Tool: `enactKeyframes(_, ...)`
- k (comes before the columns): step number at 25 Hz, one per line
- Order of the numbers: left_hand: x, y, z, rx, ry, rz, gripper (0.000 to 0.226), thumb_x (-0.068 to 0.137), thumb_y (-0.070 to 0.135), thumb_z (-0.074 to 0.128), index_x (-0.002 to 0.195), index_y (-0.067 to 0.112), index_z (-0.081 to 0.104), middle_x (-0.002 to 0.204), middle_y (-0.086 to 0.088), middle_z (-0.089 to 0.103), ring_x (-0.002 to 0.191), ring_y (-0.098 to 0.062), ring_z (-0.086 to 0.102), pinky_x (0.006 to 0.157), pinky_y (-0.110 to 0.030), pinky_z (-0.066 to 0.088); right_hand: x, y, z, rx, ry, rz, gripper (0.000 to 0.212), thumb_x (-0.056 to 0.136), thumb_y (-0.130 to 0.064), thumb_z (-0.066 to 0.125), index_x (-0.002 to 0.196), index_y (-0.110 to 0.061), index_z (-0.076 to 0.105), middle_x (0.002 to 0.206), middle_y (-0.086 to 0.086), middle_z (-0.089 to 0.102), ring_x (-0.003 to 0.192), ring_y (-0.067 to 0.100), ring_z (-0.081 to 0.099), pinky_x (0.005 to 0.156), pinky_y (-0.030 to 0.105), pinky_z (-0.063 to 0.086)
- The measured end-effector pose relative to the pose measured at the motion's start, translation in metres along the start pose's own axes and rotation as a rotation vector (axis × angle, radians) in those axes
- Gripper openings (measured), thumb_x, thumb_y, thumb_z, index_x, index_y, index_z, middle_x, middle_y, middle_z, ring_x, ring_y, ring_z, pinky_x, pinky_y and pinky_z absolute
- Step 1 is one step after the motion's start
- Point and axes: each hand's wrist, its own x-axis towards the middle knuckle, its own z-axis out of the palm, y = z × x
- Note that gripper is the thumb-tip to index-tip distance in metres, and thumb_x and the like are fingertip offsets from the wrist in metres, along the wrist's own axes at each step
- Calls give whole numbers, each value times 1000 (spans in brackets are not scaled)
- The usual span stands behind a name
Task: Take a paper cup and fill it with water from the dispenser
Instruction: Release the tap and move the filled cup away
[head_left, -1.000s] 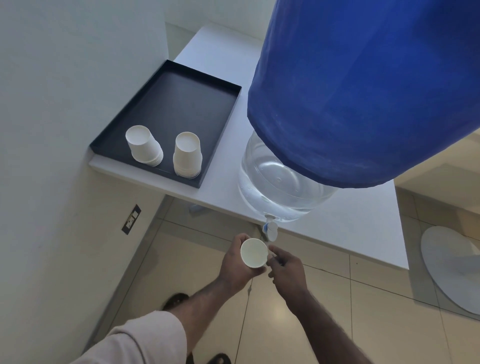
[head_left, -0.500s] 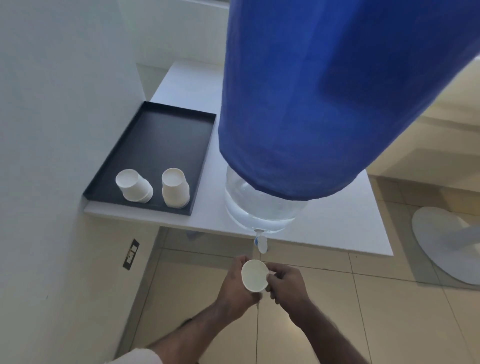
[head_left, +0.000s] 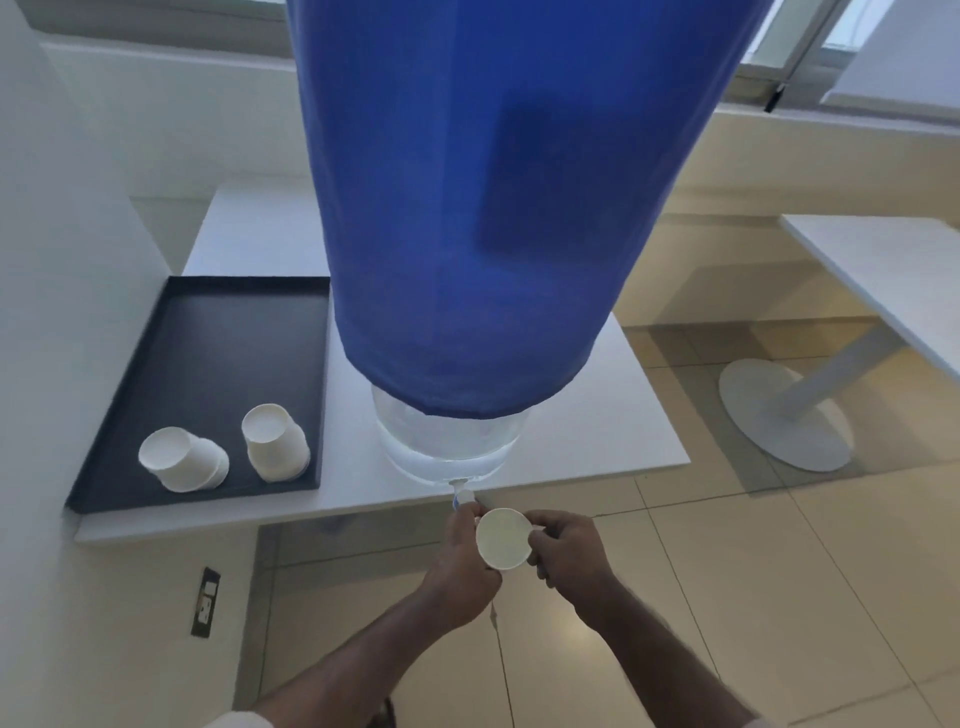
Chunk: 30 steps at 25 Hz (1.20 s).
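Hands and cup have come up since the earlier frame and now sit right at the tap; half a second ago they were clearly below it. Dispenser (head_left: 478, 234), blue cover over a clear jug, stands straight ahead of the hands and above them. Table (head_left: 597, 415) edge runs just beyond the knuckles. Tray (head_left: 218, 338) is well off to the left of the left hand, two cup stacks (head_left: 228, 452) on its near end. Left hand (head_left: 460, 566) is wrapped on the cup (head_left: 503, 538) from the left, thumb up by the tap (head_left: 460, 493). Right hand (head_left: 569, 556) pinches the rim from the right. Cup is between both hands, mouth up, just beside the tap.
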Motion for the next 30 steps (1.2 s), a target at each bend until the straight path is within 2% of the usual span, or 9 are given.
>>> enactKeyframes(3, 1, 18, -7, -148, -38, -24, 50, 74, -2, 62, 112, 26, 48, 106, -5, 61, 87, -10, 61, 60, -13, 48, -4, -8, -9, 25, 56, -3, 38, 79, 2, 51, 83, -27, 76, 50, 6, 59, 42, 16, 45, 40, 23, 38)
enactKeyframes(7, 8, 43, -12, -278, -65, -118, 37, 80, 3, 63, 111, 20, 57, 92, -10, 59, 78, -17, 56, 68, -28, 52, -8, -16, -20, 62, 148, 1, 39, 81, 3, 52, 77, -31, 73, 53, 11, 62, 43, 16, 47, 41, 25, 39)
enactKeyframes(10, 19, 63, -3, -267, -6, -124, 25, 84, 3, 63, 106, 16, 64, 83, -8, 62, 70, -17, 61, 67, -32, 58, -6, -19, -38, 73, 197, -9, 36, 82, 2, 54, 82, -30, 72, 56, 11, 63, 44, 15, 49, 41, 26, 41)
enactKeyframes(14, 35, 84, 19, -220, -6, -83, 29, 82, 2, 64, 105, 17, 69, 72, -3, 64, 64, -16, 66, 76, -43, 64, 8, -18, -73, 75, 214, -19, 32, 81, 2, 53, 92, -21, 74, 56, 10, 63, 42, 14, 48, 41, 25, 40)
enactKeyframes(17, 54, 102, 41, -198, 14, -43, 28, 82, 3, 66, 104, 19, 71, 71, -3, 67, 62, -15, 69, 75, -42, 65, 28, -11, -104, 94, 206, -21, 33, 80, 1, 52, 98, -16, 73, 53, 7, 61, 41, 15, 47, 40, 25, 39)
enactKeyframes(21, 85, 126, 71, -170, 60, -22, 29, 83, 5, 64, 105, 21, 72, 68, 0, 69, 61, -12, 69, 60, -33, 57, 63, -7, -144, 76, 158, -37, 33, 80, 0, 53, 101, -17, 73, 53, 6, 62, 42, 15, 46, 40, 24, 38)
enactKeyframes(22, 94, 131, 78, -167, 78, -23, 29, 84, 5, 64, 106, 20, 73, 68, 0, 69, 61, -13, 69, 61, -33, 57, 72, -7, -153, 72, 151, -46, 34, 80, -1, 54, 102, -18, 73, 54, 6, 63, 42, 15, 47, 40, 24, 38)
enactKeyframes(26, 129, 143, 103, -177, 147, -36, 26, 86, 2, 63, 98, 22, 74, 70, -2, 69, 65, -17, 66, 80, -45, 63, 110, -4, -180, 71, 109, -55, 35, 82, -1, 55, 108, -17, 72, 58, 10, 64, 43, 17, 48, 41, 24, 39)
enactKeyframes(30, 160, 146, 123, -190, 185, -83, 26, 88, 0, 61, 90, 22, 73, 71, -6, 65, 67, -21, 62, 88, -50, 61, 144, -1, -194, 68, 84, -19, 35, 83, 0, 54, 110, -14, 70, 63, 14, 65, 43, 17, 49, 41, 25, 40)
